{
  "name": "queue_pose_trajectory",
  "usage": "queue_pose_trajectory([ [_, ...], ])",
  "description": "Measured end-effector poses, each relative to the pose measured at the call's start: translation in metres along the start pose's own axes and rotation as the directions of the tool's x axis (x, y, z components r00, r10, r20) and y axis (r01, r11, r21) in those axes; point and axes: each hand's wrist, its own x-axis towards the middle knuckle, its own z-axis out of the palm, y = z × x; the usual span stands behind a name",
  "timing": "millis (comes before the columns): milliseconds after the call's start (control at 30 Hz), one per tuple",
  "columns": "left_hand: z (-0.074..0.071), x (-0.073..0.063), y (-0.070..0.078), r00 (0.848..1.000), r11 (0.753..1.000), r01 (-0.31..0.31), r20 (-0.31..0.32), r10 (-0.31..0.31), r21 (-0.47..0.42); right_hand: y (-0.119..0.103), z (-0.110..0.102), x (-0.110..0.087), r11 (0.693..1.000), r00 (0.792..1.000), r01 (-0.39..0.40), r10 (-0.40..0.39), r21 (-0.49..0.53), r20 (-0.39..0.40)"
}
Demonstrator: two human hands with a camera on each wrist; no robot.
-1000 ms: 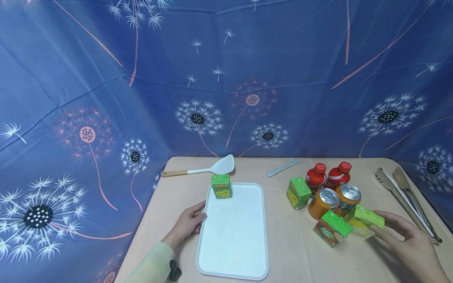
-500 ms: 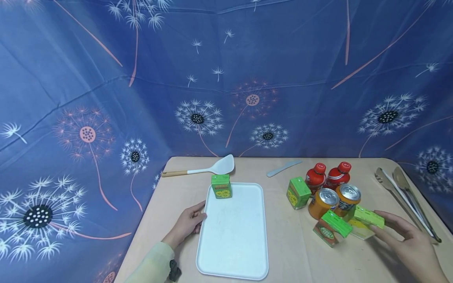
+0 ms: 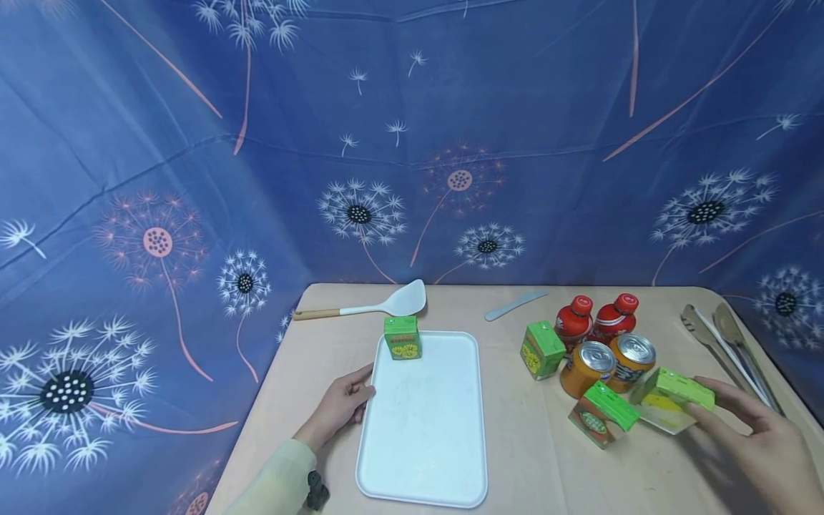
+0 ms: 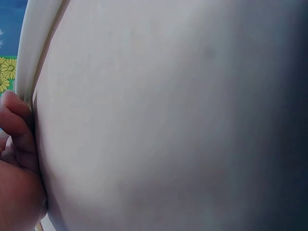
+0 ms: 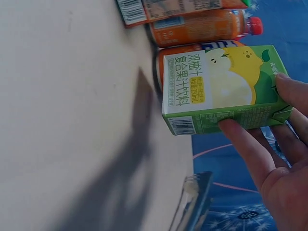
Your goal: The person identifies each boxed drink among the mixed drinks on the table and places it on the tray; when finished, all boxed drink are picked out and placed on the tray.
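My right hand pinches a light-green juice box between thumb and fingers, near its top. Tilted, the box hangs just off the table beside the orange cans; the right wrist view shows yellow fruit printed on the carton. My left hand holds the left rim of a white tray, its fingers curled at the edge. A green juice box with yellow flowers stands at the tray's far left corner. In the left wrist view, fingers touch the tray's rim.
Orange cans, red-capped bottles, a green juice box and a brown-and-green juice box cluster on the right. A spatula and a pale knife lie at the back; long metal utensils lie far right.
My right hand has shifted slightly right with the light-green juice box, raising it a little and away from the cans. The left hand and tray stay in place.
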Motion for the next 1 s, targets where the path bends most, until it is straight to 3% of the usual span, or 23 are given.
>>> queue_pose_trajectory([
  [233, 0.0, 0.001, -0.002, 1.0, 1.0, -0.003, -0.002, 0.003, 0.004, -0.005, -0.009, 0.003, 0.999, 1.0, 0.004, -0.003, 0.038, -0.024],
  [533, 0.0, 0.001, -0.002, 1.0, 1.0, -0.001, -0.01, 0.002, 0.01, -0.018, -0.02, 0.008, 0.989, 0.989, 0.147, -0.147, 0.031, -0.007],
  [800, 0.001, 0.002, -0.003, 1.0, 1.0, 0.005, -0.01, -0.004, 0.015, -0.033, -0.029, 0.013, 0.96, 0.963, 0.268, -0.264, 0.087, -0.048],
  [1000, 0.001, 0.001, -0.003, 1.0, 1.0, 0.006, -0.012, -0.006, 0.008, -0.045, -0.035, 0.017, 0.945, 0.95, 0.309, -0.302, 0.105, -0.073],
])
